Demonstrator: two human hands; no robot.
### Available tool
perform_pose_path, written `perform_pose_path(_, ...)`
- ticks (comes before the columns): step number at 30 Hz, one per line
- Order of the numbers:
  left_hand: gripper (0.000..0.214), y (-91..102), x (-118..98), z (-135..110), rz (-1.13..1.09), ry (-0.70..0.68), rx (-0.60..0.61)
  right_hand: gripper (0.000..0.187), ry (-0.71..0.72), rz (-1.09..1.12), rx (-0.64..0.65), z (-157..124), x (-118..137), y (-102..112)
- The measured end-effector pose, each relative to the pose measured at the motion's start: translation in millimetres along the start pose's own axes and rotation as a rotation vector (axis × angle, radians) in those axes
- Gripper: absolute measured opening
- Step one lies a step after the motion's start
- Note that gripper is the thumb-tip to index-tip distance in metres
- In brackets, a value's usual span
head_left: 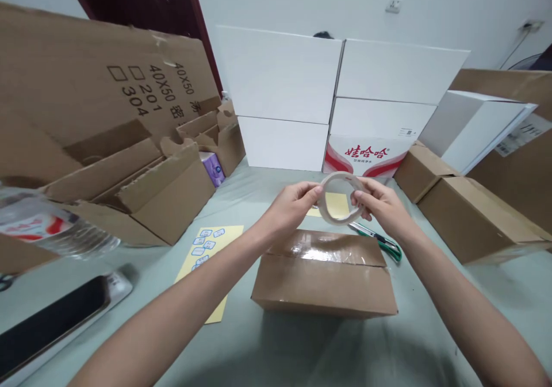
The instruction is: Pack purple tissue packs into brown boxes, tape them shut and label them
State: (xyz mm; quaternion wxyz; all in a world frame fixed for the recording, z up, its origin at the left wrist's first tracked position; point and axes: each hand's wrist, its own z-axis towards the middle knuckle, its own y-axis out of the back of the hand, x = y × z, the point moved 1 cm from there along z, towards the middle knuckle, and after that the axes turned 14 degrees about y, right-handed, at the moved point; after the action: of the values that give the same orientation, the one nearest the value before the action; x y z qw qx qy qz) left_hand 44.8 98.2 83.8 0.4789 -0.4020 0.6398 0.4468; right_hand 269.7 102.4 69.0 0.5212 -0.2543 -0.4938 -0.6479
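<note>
My left hand (pixel 293 206) and my right hand (pixel 382 206) hold a roll of clear packing tape (pixel 341 174) upright between them, gripping opposite sides of its rim. Below the hands lies a closed brown cardboard box (pixel 323 286), with shiny tape across its top seam. A box cutter with a green handle (pixel 378 240) lies just beyond the box's right corner, under my right hand. A yellow sheet (pixel 337 206) shows through the roll's hole, and a second yellow sheet with blue labels (pixel 206 266) lies left of the box.
A pale green cloth (pixel 267 341) covers the table. A plastic water bottle (pixel 47 229) and a phone (pixel 49 326) lie left, beside flattened and open cartons (pixel 103 82). White boxes (pixel 280 76) stand stacked ahead, with a person's hair (pixel 322 34) behind them. Brown cartons (pixel 474 220) lie right.
</note>
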Motion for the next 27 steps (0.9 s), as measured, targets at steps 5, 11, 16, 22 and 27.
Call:
perform_pose_path(5, 0.05, 26.3, 15.0, -58.0, 0.599, -0.262, 0.052, 0.024, -0.18, -0.21, 0.019, 12.9, -76.1, -6.1)
perform_pose_path(11, 0.062, 9.0, 48.2, -101.9, 1.055, -0.59, 0.129, 0.029, -0.195, -0.389, 0.147, 6.5, -92.2, -25.5)
perform_pose_path(16, 0.065, -1.0, 64.3, -97.7, 1.104, -0.656, 0.057, 0.036, 0.056, -0.382, 0.196, -34.5, -7.9, -5.2)
perform_pose_path(22, 0.065, 9.4, 66.2, -102.4, 1.085, -0.646, 0.01, 0.064, 0.511, -0.629, 0.604, -108.4, 50.0, -16.0)
perform_pose_path(27, 0.093, 43.7, 73.8, -92.5, 0.945, -0.209, 0.114, 0.073, 0.411, -0.656, 0.598, -127.7, 25.8, -1.1)
